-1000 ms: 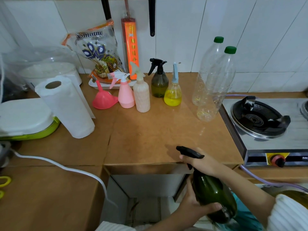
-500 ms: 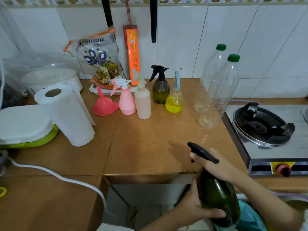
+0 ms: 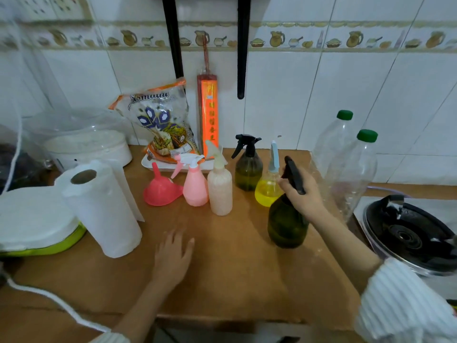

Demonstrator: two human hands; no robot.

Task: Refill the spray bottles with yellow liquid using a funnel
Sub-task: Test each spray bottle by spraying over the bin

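Note:
My right hand point(image 3: 303, 194) grips the neck and black trigger head of a dark green spray bottle point(image 3: 286, 224), which stands on the brown counter point(image 3: 235, 268). My left hand point(image 3: 173, 256) lies flat on the counter with fingers spread, holding nothing. Behind stand a row of spray bottles: a pink one point(image 3: 195, 185), a cream one point(image 3: 219, 189), a second dark green one point(image 3: 248, 167) and a small clear one with yellow liquid point(image 3: 267, 191). A pink funnel point(image 3: 160, 190) lies on its side left of the pink bottle.
Two empty clear plastic bottles with green caps point(image 3: 351, 174) stand at the right, beside a gas stove point(image 3: 408, 233). A paper towel roll point(image 3: 103, 211), a white-lidded green container point(image 3: 34, 224), a rice cooker point(image 3: 86, 144) and a snack bag point(image 3: 160, 125) fill the left and back. A white cable point(image 3: 44, 297) crosses the front left.
The dark green bottle came up from below the counter edge and now stands on the counter. My left hand has let go of it and lies flat on the counter.

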